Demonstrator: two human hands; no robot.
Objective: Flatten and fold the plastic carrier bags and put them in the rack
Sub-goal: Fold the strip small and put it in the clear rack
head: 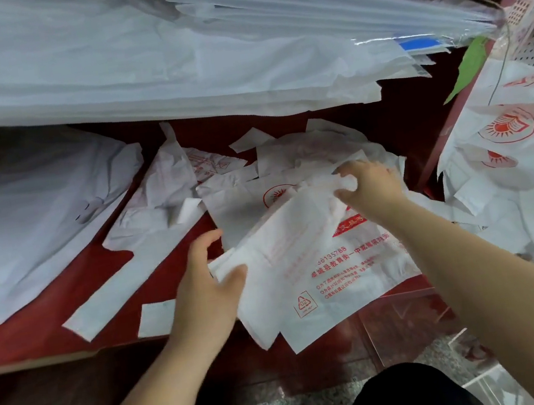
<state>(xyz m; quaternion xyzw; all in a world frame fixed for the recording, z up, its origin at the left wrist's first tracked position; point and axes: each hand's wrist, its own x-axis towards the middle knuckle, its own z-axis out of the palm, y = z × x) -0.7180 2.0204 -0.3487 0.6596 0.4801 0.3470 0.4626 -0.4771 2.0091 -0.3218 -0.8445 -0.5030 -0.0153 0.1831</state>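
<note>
1. the printed carrier bag is lying on a loose pile of crumpled bags and is hanging partly over the front edge of the red worktop; its panel is looking creased.
2. the left grip is clamping the bag's near left edge, thumb on top. the right grip is pinching the bunched far end.
3. judging by this, the flattening step is in hand, with folding not yet begun.
4. the next move is likely calling for drawing both ends apart until taut, then laying the bag flat.
5. further out, a flat white stack is resting above, and a reddish frame on the right may be the rack.
</note>
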